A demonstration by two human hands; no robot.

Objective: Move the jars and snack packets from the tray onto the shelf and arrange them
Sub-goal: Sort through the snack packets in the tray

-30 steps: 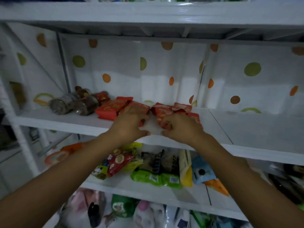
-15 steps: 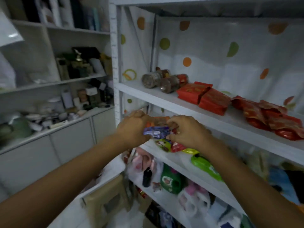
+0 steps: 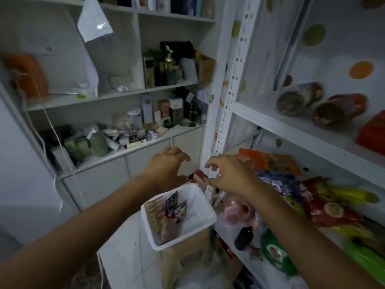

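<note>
As both hands hang empty over the tray (image 3: 209, 213), the step in hand looks like a reach for another load. The tray sits on a stool (image 3: 183, 259), with a few snack packets (image 3: 164, 215) standing against its left wall; no jar shows in it. The left hand (image 3: 166, 166), above the tray's far edge, has loose spread fingers and holds nothing; the right hand (image 3: 227, 174), above its far right corner, is loosely curled round nothing. Next, a hand must dip into the tray and pinch a packet by its top. The post (image 3: 225, 122) just beyond the tray could catch the right wrist. Right of the tray lies a crowded heap of bags (image 3: 277, 161); higher, two jars (image 3: 298, 99) lie on their sides on the shelf (image 3: 291, 134). Far left of the tray stands a cluttered cupboard (image 3: 125, 130).
</note>
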